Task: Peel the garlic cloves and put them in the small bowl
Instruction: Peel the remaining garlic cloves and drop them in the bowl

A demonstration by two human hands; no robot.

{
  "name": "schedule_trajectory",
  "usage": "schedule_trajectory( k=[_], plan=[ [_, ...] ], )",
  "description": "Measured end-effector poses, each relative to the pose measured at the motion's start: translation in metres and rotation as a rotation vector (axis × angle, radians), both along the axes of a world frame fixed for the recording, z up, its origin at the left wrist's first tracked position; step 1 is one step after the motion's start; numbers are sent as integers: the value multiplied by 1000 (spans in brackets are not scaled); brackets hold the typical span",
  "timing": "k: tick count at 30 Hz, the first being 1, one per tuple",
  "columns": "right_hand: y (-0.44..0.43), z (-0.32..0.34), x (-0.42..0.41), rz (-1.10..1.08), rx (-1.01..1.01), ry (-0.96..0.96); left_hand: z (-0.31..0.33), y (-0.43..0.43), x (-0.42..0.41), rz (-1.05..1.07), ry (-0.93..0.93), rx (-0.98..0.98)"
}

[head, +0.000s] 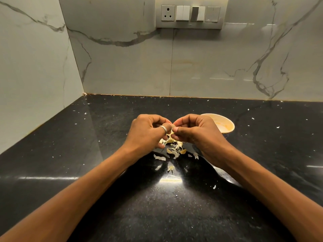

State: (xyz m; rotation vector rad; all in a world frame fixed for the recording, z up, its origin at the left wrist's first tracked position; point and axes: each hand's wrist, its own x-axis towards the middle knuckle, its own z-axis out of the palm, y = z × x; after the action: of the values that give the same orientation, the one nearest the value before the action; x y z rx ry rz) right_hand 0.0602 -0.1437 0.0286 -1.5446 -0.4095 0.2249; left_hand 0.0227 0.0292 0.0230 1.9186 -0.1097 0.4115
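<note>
My left hand (148,132) and my right hand (194,131) meet above the black counter, fingers curled. Between their fingertips they pinch a pale garlic clove (170,135), mostly hidden by the fingers. A ring sits on a left finger. Loose papery garlic skins (174,149) lie on the counter just under and in front of the hands. The small cream bowl (225,124) stands behind my right hand, partly covered by it; something pale yellow shows inside.
The dark speckled counter (87,154) runs to a marble wall at the back and on the left, forming a corner. A switch panel with a socket (190,13) is on the back wall. Small skin flakes are scattered over the counter.
</note>
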Motion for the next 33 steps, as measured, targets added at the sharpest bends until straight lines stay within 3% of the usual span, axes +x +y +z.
schedule_trajectory(
  k=[12, 26, 33],
  plan=[
    [1, -1, 0, -78, -134, -94, -3, -1, 0, 49, -68, 154],
    [0, 1, 0, -105, 99, 92, -10, -2, 3, 42, -147, 304],
    [1, 0, -2, -126, 34, 36, -15, 0, 2, 76, -271, 454]
  ],
)
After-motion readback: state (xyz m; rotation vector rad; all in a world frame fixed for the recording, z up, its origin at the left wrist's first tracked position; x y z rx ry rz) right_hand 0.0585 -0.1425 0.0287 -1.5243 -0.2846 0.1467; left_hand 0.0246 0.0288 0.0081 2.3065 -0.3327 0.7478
